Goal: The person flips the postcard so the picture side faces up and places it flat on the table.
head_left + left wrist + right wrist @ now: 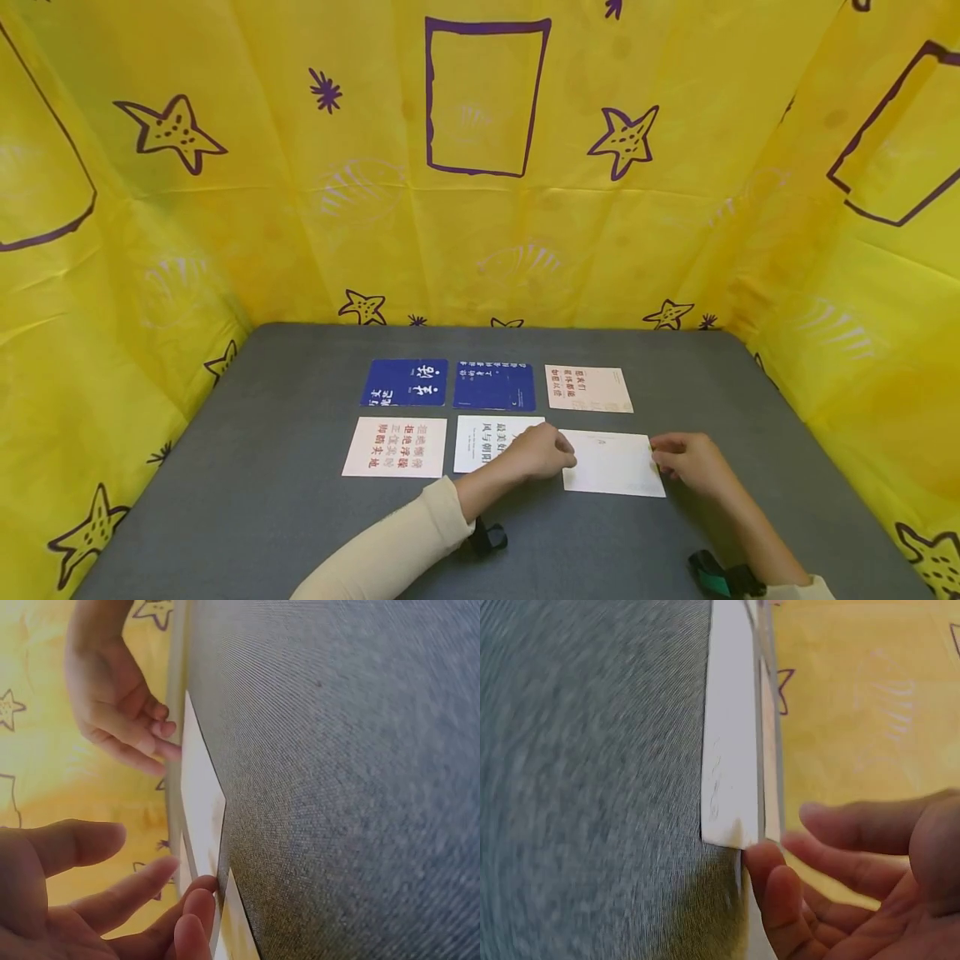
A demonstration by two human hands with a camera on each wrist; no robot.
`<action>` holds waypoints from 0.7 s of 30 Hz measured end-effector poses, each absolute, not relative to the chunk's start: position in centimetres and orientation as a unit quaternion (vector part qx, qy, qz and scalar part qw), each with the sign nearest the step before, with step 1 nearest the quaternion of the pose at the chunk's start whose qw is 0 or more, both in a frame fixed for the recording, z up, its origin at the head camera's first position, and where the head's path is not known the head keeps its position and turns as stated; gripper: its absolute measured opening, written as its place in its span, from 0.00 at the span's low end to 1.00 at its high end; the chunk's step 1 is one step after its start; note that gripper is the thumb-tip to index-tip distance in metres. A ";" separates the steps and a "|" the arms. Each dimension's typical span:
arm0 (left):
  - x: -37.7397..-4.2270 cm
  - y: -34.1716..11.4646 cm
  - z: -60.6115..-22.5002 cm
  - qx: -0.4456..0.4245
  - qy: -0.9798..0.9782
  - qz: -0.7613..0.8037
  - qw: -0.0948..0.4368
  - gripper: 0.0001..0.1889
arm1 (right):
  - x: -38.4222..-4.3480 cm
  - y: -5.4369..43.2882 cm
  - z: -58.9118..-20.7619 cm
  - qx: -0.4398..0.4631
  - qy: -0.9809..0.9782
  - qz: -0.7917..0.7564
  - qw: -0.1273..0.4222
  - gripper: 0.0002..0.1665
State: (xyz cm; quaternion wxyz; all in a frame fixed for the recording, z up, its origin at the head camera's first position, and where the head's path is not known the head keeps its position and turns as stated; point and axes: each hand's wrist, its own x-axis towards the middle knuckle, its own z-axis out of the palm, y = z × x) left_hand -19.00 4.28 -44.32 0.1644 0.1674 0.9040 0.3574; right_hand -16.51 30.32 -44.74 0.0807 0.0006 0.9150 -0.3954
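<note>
A white card (611, 463) with a small faint mark near its top edge lies on the grey table, at the right end of the front row. At its left edge is my left hand (542, 451), which also partly covers a white card with dark characters (480, 442). My right hand (690, 460) is at the opposite edge. In the left wrist view, the left thumb (82, 844) stands apart from the loosely bent fingers, whose tips are by the card's edge. In the right wrist view, the right fingertips (763, 859) are right at the card's corner.
Left in the front row lies a pale pink card (395, 447) with red characters. Behind are two blue cards (405, 383) (493, 387) and a pink card (588, 389). Yellow patterned cloth (480, 242) walls the grey table (247, 517) at back and sides.
</note>
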 end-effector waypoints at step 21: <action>-19.0 3.9 -44.3 0.139 0.875 0.424 0.186 0.10 | -16.3 31.2 -46.1 -0.127 0.916 -0.376 -0.057 0.20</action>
